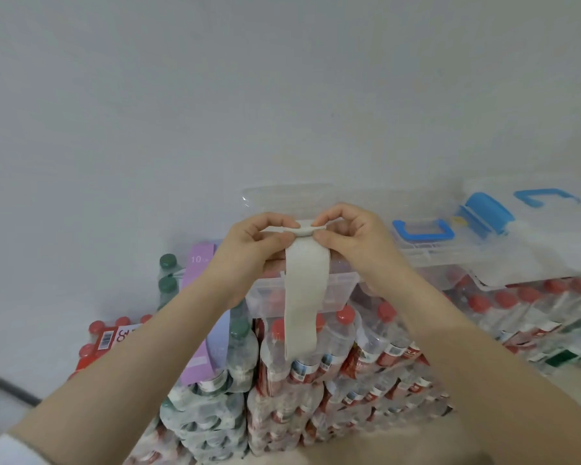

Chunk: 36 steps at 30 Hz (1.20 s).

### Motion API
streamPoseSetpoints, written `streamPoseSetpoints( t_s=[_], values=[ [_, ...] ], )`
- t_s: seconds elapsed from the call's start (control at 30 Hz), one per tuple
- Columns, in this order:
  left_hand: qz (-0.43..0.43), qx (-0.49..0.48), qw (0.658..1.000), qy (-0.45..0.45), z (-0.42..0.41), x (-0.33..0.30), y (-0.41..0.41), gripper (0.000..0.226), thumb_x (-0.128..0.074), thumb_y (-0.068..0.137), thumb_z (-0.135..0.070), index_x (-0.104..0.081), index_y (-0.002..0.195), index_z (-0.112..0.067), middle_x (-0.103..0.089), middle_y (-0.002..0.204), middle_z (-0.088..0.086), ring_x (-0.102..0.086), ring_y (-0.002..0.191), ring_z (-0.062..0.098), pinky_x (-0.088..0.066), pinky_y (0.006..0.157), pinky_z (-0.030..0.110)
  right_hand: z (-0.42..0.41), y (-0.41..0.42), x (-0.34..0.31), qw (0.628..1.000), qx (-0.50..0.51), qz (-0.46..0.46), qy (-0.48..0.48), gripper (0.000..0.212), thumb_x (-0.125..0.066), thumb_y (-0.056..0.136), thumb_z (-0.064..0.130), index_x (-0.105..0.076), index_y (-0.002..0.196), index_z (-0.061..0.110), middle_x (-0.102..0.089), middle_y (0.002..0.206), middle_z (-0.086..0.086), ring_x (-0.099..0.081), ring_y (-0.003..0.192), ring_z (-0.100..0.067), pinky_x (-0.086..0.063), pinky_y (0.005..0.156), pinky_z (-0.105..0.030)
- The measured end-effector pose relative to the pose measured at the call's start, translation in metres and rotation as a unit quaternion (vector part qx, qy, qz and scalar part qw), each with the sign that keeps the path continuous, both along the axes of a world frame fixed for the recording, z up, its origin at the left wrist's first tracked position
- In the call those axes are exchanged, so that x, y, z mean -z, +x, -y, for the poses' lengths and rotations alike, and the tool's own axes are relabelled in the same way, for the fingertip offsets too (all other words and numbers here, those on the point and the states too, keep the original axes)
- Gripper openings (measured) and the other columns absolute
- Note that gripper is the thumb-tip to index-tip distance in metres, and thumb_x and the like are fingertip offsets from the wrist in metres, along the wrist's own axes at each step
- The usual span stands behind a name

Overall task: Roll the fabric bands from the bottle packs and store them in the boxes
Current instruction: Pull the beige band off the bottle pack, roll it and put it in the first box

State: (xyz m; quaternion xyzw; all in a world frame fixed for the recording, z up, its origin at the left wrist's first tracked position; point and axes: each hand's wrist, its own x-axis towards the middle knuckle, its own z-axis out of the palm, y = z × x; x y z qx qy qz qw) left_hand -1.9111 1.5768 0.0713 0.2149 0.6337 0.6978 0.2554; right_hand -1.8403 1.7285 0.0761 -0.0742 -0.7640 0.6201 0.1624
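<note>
While both hands' fingers pinch its rolled top | fabric band (304,293) hangs vertically

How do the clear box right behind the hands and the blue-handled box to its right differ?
The clear box stands open, lid tilted back against the wall, and shows no coloured trim; the blue-handled box is shut, with a blue handle on its lid. Both are transparent plastic and rest on the bottle packs.
</note>
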Motion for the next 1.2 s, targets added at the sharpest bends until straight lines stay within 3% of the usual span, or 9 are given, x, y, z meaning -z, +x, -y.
streamPoseSetpoints(
  t_s=[0.2, 0.37, 0.5, 0.67, 0.77, 0.83, 0.97, 1.13, 1.2],
  values=[
    [-0.049, -0.05, 0.997, -0.026, -0.014, -0.003, 0.008, 0.013, -0.058, 0.086, -0.001, -0.063, 0.079, -0.011, -0.062, 0.067, 0.007, -0.06, 0.056, 0.012, -0.052, 0.055, 0.02, -0.009, 0.007, -0.001, 0.999, -0.006, -0.022, 0.045, 0.008, -0.065, 0.082, 0.005, -0.063, 0.078, 0.011, -0.064, 0.076, -0.004, -0.061, 0.071, -0.015, -0.054, 0.074, -0.034],
    [-0.084, -0.052, 0.993, -0.058, -0.02, -0.006, 0.015, 0.013, -0.056, 0.089, -0.004, -0.056, 0.095, -0.016, -0.062, 0.074, 0.012, -0.063, 0.066, 0.021, -0.056, 0.063, 0.029, -0.016, 0.01, 0.005, 0.998, 0.011, -0.022, 0.062, 0.026, -0.064, 0.084, 0.013, -0.062, 0.098, 0.035, -0.063, 0.085, -0.002, -0.065, 0.078, -0.026, -0.058, 0.073, -0.039],
    [-0.036, -0.02, 0.996, -0.077, -0.022, -0.006, 0.021, 0.007, -0.054, 0.091, -0.007, -0.057, 0.087, -0.013, -0.068, 0.07, 0.007, -0.066, 0.056, 0.012, -0.057, 0.056, 0.025, -0.016, 0.014, 0.004, 0.996, 0.027, -0.021, 0.078, 0.021, -0.064, 0.084, 0.007, -0.064, 0.081, 0.027, -0.062, 0.078, 0.005, -0.063, 0.07, -0.018, -0.056, 0.066, -0.032],
    [0.013, -0.015, 0.999, -0.028, -0.023, -0.005, 0.025, 0.007, -0.057, 0.089, -0.007, -0.061, 0.087, -0.013, -0.07, 0.075, 0.007, -0.068, 0.069, 0.018, -0.058, 0.073, 0.032, -0.019, 0.02, 0.002, 0.998, 0.027, -0.018, 0.056, 0.028, -0.064, 0.08, -0.001, -0.064, 0.072, 0.025, -0.069, 0.079, 0.001, -0.068, 0.077, -0.02, -0.057, 0.076, -0.037],
    [-0.022, -0.045, 0.998, -0.047, -0.027, -0.006, 0.025, 0.009, -0.057, 0.089, -0.006, -0.061, 0.084, -0.012, -0.064, 0.076, 0.013, -0.06, 0.072, 0.026, -0.052, 0.08, 0.043, -0.019, 0.022, 0.001, 0.998, 0.007, -0.02, 0.051, 0.025, -0.066, 0.079, 0.0, -0.065, 0.079, 0.025, -0.068, 0.086, 0.004, -0.068, 0.081, -0.015, -0.057, 0.077, -0.034],
    [-0.055, -0.063, 0.995, -0.048, -0.028, -0.007, 0.026, 0.01, -0.057, 0.088, -0.002, -0.06, 0.083, -0.011, -0.056, 0.076, 0.017, -0.055, 0.073, 0.028, -0.05, 0.074, 0.041, -0.019, 0.022, 0.003, 0.999, 0.001, -0.007, 0.048, 0.023, -0.067, 0.082, 0.01, -0.062, 0.095, 0.028, -0.066, 0.098, 0.004, -0.067, 0.086, -0.014, -0.058, 0.077, -0.033],
    [-0.135, -0.091, 0.985, -0.059, -0.028, -0.007, 0.027, 0.015, -0.059, 0.086, -0.002, -0.061, 0.081, -0.016, -0.057, 0.076, 0.011, -0.06, 0.069, 0.025, -0.053, 0.07, 0.045, -0.018, 0.018, 0.008, 0.999, 0.033, 0.023, -0.005, 0.012, -0.059, 0.089, 0.024, -0.062, 0.099, 0.018, -0.069, 0.099, -0.006, -0.069, 0.089, -0.022, -0.056, 0.082, -0.046],
    [-0.154, -0.116, 0.98, -0.052, -0.027, -0.007, 0.031, 0.02, -0.061, 0.084, -0.002, -0.058, 0.095, -0.018, -0.062, 0.082, 0.003, -0.062, 0.062, 0.005, -0.05, 0.054, 0.024, -0.015, 0.014, 0.006, 0.997, 0.016, 0.021, -0.074, 0.004, -0.06, 0.088, 0.013, -0.061, 0.091, 0.014, -0.071, 0.086, -0.005, -0.07, 0.076, -0.019, -0.06, 0.07, -0.036],
    [-0.142, -0.117, 0.982, -0.049, -0.024, -0.007, 0.029, 0.029, -0.063, 0.083, -0.003, -0.055, 0.104, -0.021, -0.062, 0.084, 0.002, -0.063, 0.065, 0.004, -0.05, 0.055, 0.02, -0.015, 0.014, 0.005, 0.994, -0.001, 0.016, -0.111, 0.008, -0.059, 0.088, 0.006, -0.059, 0.087, 0.014, -0.071, 0.08, -0.001, -0.07, 0.069, -0.015, -0.059, 0.063, -0.029]
  ],
)
